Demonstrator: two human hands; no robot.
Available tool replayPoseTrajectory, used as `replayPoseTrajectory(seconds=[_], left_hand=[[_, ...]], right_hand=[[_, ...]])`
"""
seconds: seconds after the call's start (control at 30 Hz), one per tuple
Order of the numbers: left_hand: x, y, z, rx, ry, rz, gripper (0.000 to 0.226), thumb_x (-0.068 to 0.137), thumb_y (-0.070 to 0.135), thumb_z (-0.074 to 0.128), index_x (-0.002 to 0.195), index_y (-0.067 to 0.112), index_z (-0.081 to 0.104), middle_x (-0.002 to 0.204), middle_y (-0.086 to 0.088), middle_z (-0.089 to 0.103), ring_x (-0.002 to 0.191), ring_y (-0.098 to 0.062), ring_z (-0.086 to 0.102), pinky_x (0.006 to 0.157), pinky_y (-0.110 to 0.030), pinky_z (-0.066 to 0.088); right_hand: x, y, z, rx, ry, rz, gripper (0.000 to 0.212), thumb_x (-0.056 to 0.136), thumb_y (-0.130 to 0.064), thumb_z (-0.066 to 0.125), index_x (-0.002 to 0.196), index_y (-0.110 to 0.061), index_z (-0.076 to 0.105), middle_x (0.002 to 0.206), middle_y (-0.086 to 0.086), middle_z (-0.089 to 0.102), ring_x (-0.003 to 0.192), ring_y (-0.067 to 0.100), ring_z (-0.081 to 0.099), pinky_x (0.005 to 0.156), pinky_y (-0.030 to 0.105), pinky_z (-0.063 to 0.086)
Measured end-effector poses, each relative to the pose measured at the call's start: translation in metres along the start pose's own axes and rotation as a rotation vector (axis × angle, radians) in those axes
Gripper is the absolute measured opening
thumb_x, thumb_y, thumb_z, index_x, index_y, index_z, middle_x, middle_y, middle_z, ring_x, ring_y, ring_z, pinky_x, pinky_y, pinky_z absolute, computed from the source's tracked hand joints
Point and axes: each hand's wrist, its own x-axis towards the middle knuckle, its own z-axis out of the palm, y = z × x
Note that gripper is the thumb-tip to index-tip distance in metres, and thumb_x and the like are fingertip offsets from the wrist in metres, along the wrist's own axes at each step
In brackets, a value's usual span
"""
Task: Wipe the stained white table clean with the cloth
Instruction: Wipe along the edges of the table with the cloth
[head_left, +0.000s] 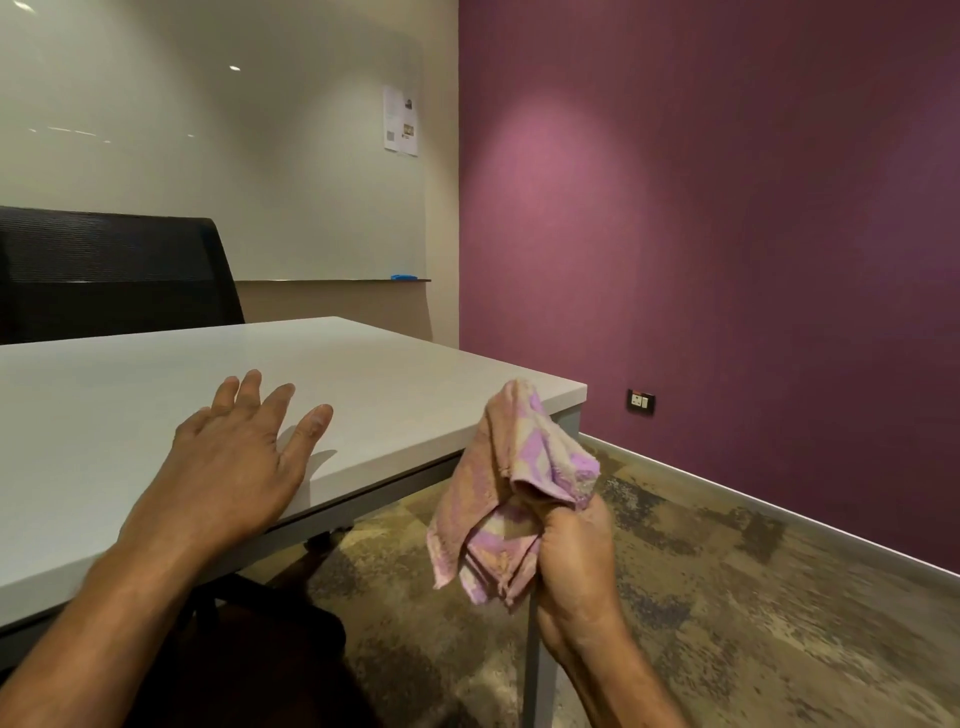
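The right hand (571, 551) grips the bunched cloth (511, 499) off the table's (395, 374) right edge; the left hand (234, 457), fingers spread, hovers over the near top. Best to flatten the cloth first, then press evenly in overlapping strokes.

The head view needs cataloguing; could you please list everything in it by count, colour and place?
white rectangular table: one, white, left foreground.
pink-and-tan terry cloth: one, pink and tan, bunched, in the air off the table's right edge.
black mesh office chair: one, black, behind the table, far left.
paper notices: count unclear, white, upper centre.
small blue object: one, blue, on the ledge below the notices.
dark wall socket: one, dark, low on the purple wall.
mottled brown carpet: one, brown, floor at right.
left hand: one, fingers spread, over the table's near edge.
right hand: one, gripping the cloth from below.
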Motion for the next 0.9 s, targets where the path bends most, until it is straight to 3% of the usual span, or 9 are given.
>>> replayPoseTrajectory(seconds=[0.17,0.23,0.33,0.4,0.43,0.5,0.6,0.8,0.9], left_hand=[[-0.002,0.005,-0.005,-0.004,-0.028,-0.018,0.090,0.084,0.072,0.002,0.162,0.027,0.015,0.171,-0.005,0.001,0.158,-0.022,-0.002,0.127,-0.048,0.007],[-0.003,0.006,-0.006,-0.003,-0.032,-0.024,0.090,0.084,0.072,0.004,0.162,0.028,0.015,0.171,-0.004,0.000,0.158,-0.022,-0.002,0.127,-0.047,0.007],[-0.001,0.007,-0.005,0.004,-0.023,-0.028,0.091,0.082,0.073,0.003,0.161,0.029,0.016,0.171,-0.002,0.000,0.158,-0.021,-0.002,0.127,-0.048,0.007],[0.000,0.004,-0.002,0.005,-0.006,-0.021,0.092,0.084,0.078,0.001,0.161,0.030,0.018,0.171,-0.001,0.001,0.158,-0.020,-0.002,0.126,-0.048,0.007],[0.001,0.001,0.001,0.005,0.004,-0.015,0.094,0.085,0.082,-0.002,0.161,0.030,0.019,0.171,-0.001,0.002,0.158,-0.019,-0.002,0.126,-0.048,0.007],[0.003,-0.004,0.005,0.008,0.017,0.002,0.099,0.082,0.085,-0.006,0.160,0.031,0.022,0.171,0.001,0.004,0.158,-0.017,-0.002,0.126,-0.047,0.007],[0.003,-0.008,0.010,-0.041,-0.001,0.006,0.098,0.082,0.085,-0.004,0.158,0.033,0.029,0.170,0.004,0.008,0.156,-0.008,-0.003,0.126,-0.044,0.008],[0.004,0.023,-0.001,-0.311,-0.041,0.046,0.074,0.093,0.074,0.018,0.145,0.034,0.053,0.165,0.013,0.027,0.153,0.005,0.004,0.127,-0.039,0.015],[0.010,0.065,-0.019,-0.591,-0.072,-0.003,0.057,0.093,0.072,0.031,0.132,0.045,0.062,0.155,0.034,0.036,0.146,0.017,0.016,0.118,-0.027,0.021]], right_hand=[[0.008,0.002,-0.009,-0.164,0.029,-0.159,0.050,0.099,0.005,0.053,0.119,-0.038,0.068,0.109,-0.019,0.076,0.102,0.002,0.071,0.076,0.014,0.057],[0.012,0.006,-0.011,-0.164,0.092,-0.205,0.057,0.097,0.011,0.050,0.126,-0.036,0.064,0.111,-0.023,0.075,0.105,-0.001,0.069,0.080,0.013,0.057],[0.019,0.013,-0.012,-0.127,0.147,-0.280,0.066,0.093,0.016,0.047,0.121,-0.042,0.062,0.110,-0.029,0.073,0.108,-0.004,0.067,0.088,0.011,0.056],[0.025,0.020,-0.014,-0.118,0.144,-0.335,0.064,0.088,0.013,0.047,0.126,-0.035,0.063,0.115,-0.022,0.074,0.111,0.000,0.067,0.085,0.011,0.057],[0.027,0.023,-0.013,-0.131,0.130,-0.370,0.065,0.083,0.011,0.047,0.134,-0.026,0.062,0.123,-0.013,0.073,0.118,0.006,0.066,0.087,0.015,0.058],[0.031,0.029,-0.012,-0.233,0.096,-0.452,0.078,0.075,0.013,0.045,0.147,-0.014,0.052,0.146,0.006,0.060,0.138,0.018,0.054,0.104,0.031,0.054],[0.039,0.032,-0.009,-0.500,0.045,-0.581,0.083,0.078,0.017,0.046,0.152,-0.022,0.046,0.159,0.006,0.046,0.152,0.021,0.037,0.122,0.034,0.035],[0.055,0.018,0.003,-0.696,-0.001,-0.595,0.066,0.093,-0.007,0.046,0.153,-0.033,0.043,0.162,-0.007,0.042,0.149,0.028,0.040,0.113,0.059,0.043],[0.060,0.001,0.008,-0.764,-0.040,-0.559,0.079,0.089,0.005,0.052,0.154,-0.038,0.040,0.160,-0.001,0.045,0.149,0.028,0.039,0.111,0.061,0.043]])
